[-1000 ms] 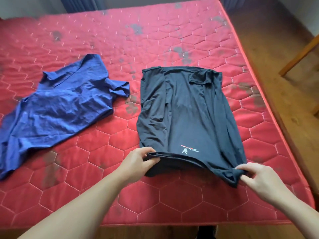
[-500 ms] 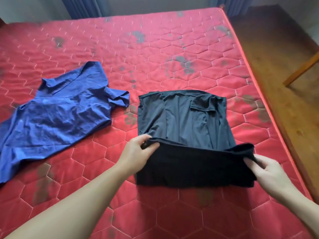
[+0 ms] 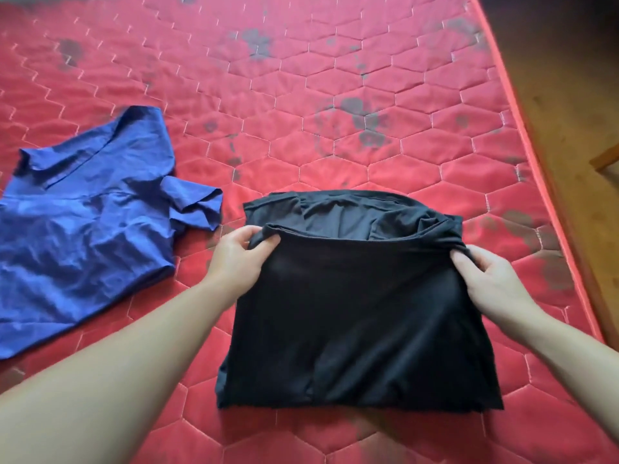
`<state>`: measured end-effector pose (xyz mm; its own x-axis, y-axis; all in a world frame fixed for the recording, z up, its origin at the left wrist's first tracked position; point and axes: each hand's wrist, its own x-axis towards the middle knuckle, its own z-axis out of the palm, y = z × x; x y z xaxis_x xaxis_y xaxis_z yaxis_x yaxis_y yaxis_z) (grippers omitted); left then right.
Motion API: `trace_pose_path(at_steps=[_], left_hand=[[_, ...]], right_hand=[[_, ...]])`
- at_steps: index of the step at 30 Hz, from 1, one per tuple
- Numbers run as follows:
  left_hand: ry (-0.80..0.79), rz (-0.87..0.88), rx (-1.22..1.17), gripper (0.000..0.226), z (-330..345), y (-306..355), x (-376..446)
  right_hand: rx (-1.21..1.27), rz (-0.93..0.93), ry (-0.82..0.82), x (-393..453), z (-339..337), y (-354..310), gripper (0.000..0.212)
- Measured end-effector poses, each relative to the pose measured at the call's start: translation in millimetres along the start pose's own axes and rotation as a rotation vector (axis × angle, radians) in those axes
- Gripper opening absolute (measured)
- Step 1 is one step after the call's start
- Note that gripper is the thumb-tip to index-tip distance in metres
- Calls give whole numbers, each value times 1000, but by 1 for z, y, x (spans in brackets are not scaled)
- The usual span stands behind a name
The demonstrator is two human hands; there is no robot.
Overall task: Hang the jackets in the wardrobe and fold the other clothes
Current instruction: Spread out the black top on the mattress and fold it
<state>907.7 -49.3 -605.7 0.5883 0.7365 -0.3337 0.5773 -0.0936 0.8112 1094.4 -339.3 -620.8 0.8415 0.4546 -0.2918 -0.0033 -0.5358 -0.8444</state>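
Note:
A black T-shirt (image 3: pixel 355 316) lies on the red quilted mattress (image 3: pixel 301 95), its lower half doubled up over the upper half. My left hand (image 3: pixel 239 259) pinches the left corner of the folded-over hem. My right hand (image 3: pixel 489 279) pinches the right corner. The hem edge sits a little short of the shirt's far edge, so a strip of the lower layer shows beyond it. A blue T-shirt (image 3: pixel 83 229) lies spread and wrinkled to the left, apart from both hands.
The mattress edge (image 3: pixel 522 135) runs along the right, with wooden floor (image 3: pixel 569 78) beyond it. A wooden furniture leg (image 3: pixel 606 159) shows at the far right. Dark stains mark the mattress beyond the clothes.
Both hands have carried the black shirt's hem away from me, up over its body, folding it roughly in half. The blue shirt has not moved.

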Motion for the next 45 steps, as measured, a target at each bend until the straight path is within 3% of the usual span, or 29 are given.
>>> trace_pose_path(at_steps=[11,20,22,24,27,30,33,38,42,45], left_hand=[[54,-58,-2,15,21,27,105],[88,-99,67,10,47,-8,158],[110,-15,266,13,43,-8,159],[184,195,503,33,42,-7,150],[124,500,624,42,61,-14,104],[-98,569,925,56,96,-39,64],[-124,450,1013,67,107,-49,68],[-67,408,1049,70,85,-50,118],[41,570,968,49,66,-52,147],[163,465,929,37,56,-44,159]], right_hand=[[-88,52,100,94,21,-12,30],[-334,74,286,134,54,6,30],[-359,92,304,139,57,2,21],[-424,54,334,139,58,-5,24],[-581,-227,395,125,70,-21,39],[-754,-560,134,95,107,-20,45],[-961,-563,-111,83,136,1,56],[-1097,-458,-154,118,125,19,66],[-1123,-494,-185,130,116,19,67],[-1112,-506,-175,133,113,20,68]])
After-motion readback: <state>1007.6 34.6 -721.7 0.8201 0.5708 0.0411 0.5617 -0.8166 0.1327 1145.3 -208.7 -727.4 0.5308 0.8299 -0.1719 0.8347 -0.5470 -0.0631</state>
